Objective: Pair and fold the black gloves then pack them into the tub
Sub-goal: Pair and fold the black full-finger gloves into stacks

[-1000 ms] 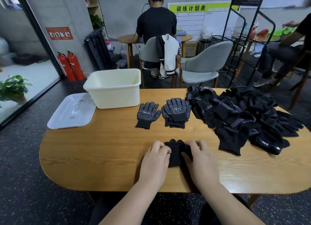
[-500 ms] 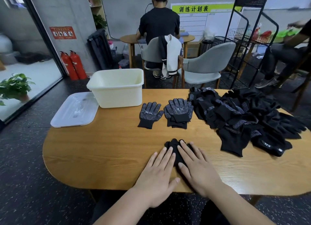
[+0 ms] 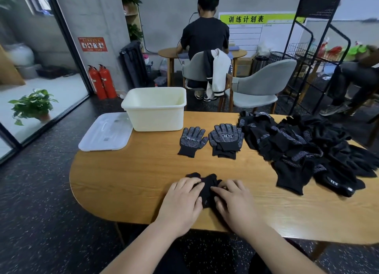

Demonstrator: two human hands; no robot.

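Observation:
A black glove pair (image 3: 206, 186) lies near the front edge of the wooden table (image 3: 127, 177). My left hand (image 3: 182, 200) and my right hand (image 3: 234, 204) rest on either side of it, fingers curled into the fabric and gripping it. Most of the pair is hidden under my hands. Farther back lie a single dotted glove (image 3: 191, 139), palm up, and a small stack of dotted gloves (image 3: 225, 140). A big pile of black gloves (image 3: 297, 148) covers the right side. The cream tub (image 3: 155, 120) stands at the back left, nothing visible in it.
The tub's clear lid (image 3: 106, 133) lies flat left of the tub, overhanging the table's edge. Two grey chairs (image 3: 256, 85) stand behind the table, with a black wire rack (image 3: 320, 54) to their right. One person sits with their back turned, and another sits at far right.
Half a second ago both hands pressed flat on the gloves with straight fingers. Now the fingers are curled into the fabric, and the glove pair has shifted slightly.

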